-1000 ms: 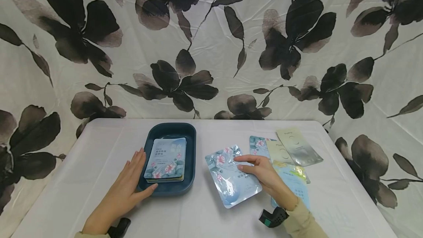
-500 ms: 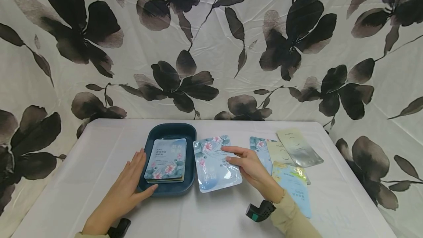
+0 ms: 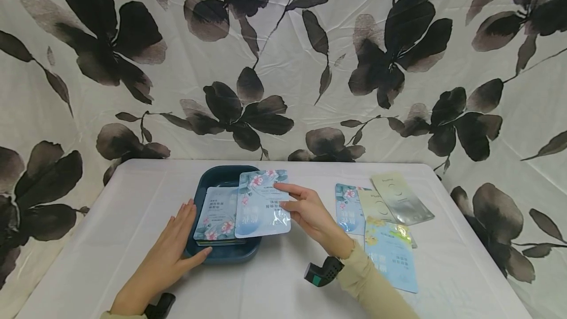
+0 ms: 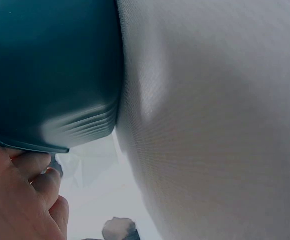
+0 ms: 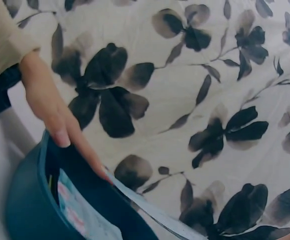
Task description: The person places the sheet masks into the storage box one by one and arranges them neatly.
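Observation:
A dark teal tray (image 3: 221, 172) sits on the white table, with a stack of blue floral packets (image 3: 216, 216) inside. My left hand (image 3: 179, 238) rests flat against the tray's left front rim, fingers straight, thumb along the front edge. My right hand (image 3: 290, 200) pinches a shiny blue floral sachet (image 3: 261, 206) by its right edge and holds it over the right half of the tray, partly covering the stack. The left wrist view shows the tray's outer wall (image 4: 50, 75) close up beside my fingers (image 4: 30, 200). In the right wrist view the tray (image 5: 25, 210) shows with the left hand (image 5: 55, 110) on its rim.
Loose packets lie right of the tray: a blue floral one (image 3: 347, 208), a pale yellow one (image 3: 376, 204), a silver one (image 3: 402, 197) and a blue-and-yellow one (image 3: 393, 255). A floral cloth (image 3: 283, 63) hangs behind the table. The table's right edge is close to those packets.
My right hand has carried the sachet leftward from the middle of the table to above the tray. The left hand has stayed on the tray rim.

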A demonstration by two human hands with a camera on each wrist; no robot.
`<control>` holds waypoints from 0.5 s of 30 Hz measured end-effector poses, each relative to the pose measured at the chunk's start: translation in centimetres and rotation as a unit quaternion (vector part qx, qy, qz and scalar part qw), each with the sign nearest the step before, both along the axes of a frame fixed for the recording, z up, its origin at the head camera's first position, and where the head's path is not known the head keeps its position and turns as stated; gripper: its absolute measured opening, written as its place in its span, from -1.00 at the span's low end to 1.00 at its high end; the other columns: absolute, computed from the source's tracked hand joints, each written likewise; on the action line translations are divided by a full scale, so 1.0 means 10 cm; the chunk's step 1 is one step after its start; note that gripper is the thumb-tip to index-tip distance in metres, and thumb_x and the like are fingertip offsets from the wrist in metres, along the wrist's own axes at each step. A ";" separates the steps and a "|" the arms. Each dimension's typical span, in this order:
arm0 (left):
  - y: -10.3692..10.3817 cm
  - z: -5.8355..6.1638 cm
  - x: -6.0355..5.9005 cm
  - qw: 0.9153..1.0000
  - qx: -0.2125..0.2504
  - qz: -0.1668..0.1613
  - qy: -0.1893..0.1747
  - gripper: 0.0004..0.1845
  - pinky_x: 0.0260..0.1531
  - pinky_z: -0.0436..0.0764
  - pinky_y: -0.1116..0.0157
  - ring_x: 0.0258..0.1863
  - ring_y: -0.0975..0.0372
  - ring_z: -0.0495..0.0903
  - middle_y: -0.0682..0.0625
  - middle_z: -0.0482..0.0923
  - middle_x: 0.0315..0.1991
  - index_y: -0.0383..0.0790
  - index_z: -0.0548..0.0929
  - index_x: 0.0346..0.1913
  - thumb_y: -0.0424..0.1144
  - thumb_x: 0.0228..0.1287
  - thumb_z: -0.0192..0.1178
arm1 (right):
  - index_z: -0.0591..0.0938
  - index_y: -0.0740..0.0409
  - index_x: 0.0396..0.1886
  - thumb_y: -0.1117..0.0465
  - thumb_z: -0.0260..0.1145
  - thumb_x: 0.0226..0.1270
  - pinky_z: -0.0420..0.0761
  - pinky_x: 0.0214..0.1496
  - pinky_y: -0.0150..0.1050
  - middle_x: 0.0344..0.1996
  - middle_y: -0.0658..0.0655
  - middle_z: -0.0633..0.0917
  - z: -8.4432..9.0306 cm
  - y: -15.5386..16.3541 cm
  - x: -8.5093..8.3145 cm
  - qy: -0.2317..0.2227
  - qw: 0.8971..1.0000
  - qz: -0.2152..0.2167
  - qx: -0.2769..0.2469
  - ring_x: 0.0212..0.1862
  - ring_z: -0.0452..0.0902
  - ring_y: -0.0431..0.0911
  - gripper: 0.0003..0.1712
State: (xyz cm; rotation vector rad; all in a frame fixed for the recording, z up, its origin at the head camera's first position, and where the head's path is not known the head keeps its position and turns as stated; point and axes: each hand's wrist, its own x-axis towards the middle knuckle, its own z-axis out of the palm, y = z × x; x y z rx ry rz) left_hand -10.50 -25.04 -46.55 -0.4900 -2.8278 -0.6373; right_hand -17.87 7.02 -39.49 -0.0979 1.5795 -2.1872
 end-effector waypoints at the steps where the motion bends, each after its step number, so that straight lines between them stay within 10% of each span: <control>1: 0.00 0.00 0.00 1.000 0.000 0.001 0.002 0.13 0.49 -0.16 -0.09 0.57 0.01 -0.23 -0.19 -0.15 0.59 -0.32 -0.08 0.58 0.19 0.21 0.32 | 0.43 0.34 0.37 0.59 0.06 0.35 0.55 0.21 -0.12 0.38 0.30 0.37 0.00 -0.04 -0.01 -0.001 1.000 0.003 -0.003 0.26 0.46 0.08 -0.42; 9: 0.00 -0.01 -0.02 1.000 -0.002 0.004 -0.008 0.14 0.49 -0.18 -0.08 0.57 -0.04 -0.19 -0.18 -0.17 0.60 -0.31 -0.09 0.58 0.20 0.21 0.31 | 0.36 0.38 0.41 0.64 -0.02 0.31 0.40 0.34 -0.10 0.45 0.31 0.27 -0.04 -0.32 -0.10 -0.016 0.999 0.026 -0.019 0.37 0.31 0.08 -0.36; 15: -0.01 -0.03 -0.03 1.000 -0.001 0.002 -0.007 0.14 0.48 -0.17 -0.09 0.56 -0.06 -0.18 -0.16 -0.19 0.60 -0.31 -0.09 0.58 0.20 0.20 0.32 | 0.32 0.37 0.44 0.68 -0.07 0.27 0.37 -0.13 -0.37 0.49 0.29 0.18 -0.10 -0.55 -0.16 -0.029 0.999 0.030 -0.016 0.28 0.26 0.02 -0.30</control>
